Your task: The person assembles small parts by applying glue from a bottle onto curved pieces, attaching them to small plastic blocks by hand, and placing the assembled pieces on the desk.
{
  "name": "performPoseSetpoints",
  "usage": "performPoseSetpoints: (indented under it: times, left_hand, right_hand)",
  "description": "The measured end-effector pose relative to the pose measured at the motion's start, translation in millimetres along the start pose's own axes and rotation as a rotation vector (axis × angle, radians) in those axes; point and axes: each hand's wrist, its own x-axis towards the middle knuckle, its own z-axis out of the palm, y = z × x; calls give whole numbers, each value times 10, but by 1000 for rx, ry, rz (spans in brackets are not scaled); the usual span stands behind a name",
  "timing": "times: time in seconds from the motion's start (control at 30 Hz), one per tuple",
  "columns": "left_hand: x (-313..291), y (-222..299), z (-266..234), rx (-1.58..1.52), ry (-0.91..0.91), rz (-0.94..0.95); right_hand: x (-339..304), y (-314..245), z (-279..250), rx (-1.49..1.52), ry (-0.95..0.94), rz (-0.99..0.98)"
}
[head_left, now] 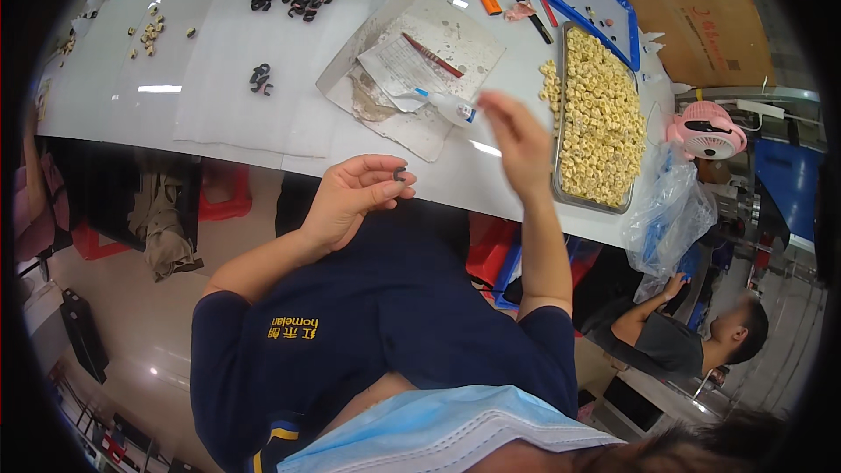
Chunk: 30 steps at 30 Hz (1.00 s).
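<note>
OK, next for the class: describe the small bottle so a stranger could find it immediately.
On the white table, find the large stained, pale cardboard. Over its near-right part, just left of the right hand, is a small whitish bottle. Unlike the dark red strip beyond it, it has a bright blue tip.

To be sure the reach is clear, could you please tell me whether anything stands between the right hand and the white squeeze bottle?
Nothing visible does: the right hand is beside the white squeeze bottle, at the end away from its blue tip; whether they touch, I cannot tell.
</note>
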Motion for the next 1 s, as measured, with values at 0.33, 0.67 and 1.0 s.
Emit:
performPoseSetpoints:
  times: [0.33, 0.67, 1.0]
  left_hand:
    - [74, -77, 214, -136, -117, -220]
    - [84, -148, 298, -271, -71, -271]
    - [127, -107, 205, -104, -221, -288]
  right_hand:
    - [-467, -323, 184, 106, -54, -335]
    - [-536, -268, 288, 18, 72, -366]
    - [-544, -308, 258, 186, -56, -200]
